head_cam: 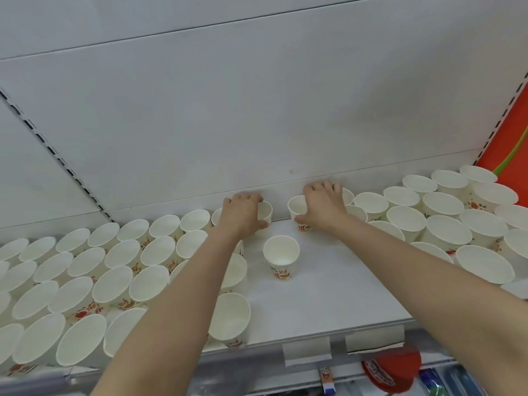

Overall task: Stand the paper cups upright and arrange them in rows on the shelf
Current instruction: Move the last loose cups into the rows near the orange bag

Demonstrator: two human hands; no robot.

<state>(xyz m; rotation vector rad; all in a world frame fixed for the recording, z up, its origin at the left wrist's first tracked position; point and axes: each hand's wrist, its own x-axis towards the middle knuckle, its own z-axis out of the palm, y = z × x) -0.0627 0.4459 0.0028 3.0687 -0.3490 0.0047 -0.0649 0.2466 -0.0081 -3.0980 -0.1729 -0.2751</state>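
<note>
White paper cups with red-orange print stand upright in rows on the white shelf (328, 295). My left hand (243, 214) grips a cup (265, 211) at the back of the shelf, by the back panel. My right hand (323, 205) grips another back-row cup (297, 208), thumb on its front wall. A single upright cup (281, 257) stands alone in the bare gap between the two groups, in front of both hands. Several rows of cups (85, 281) fill the left side and several more cups (445, 224) the right side.
The white back panel (257, 124) rises just behind the hands. Slotted uprights (57, 155) flank it. An orange-red panel (511, 132) stands at the far right. Below the shelf's front edge hang blank price-tag holders (308, 351), with a red package (395, 370) on the lower level.
</note>
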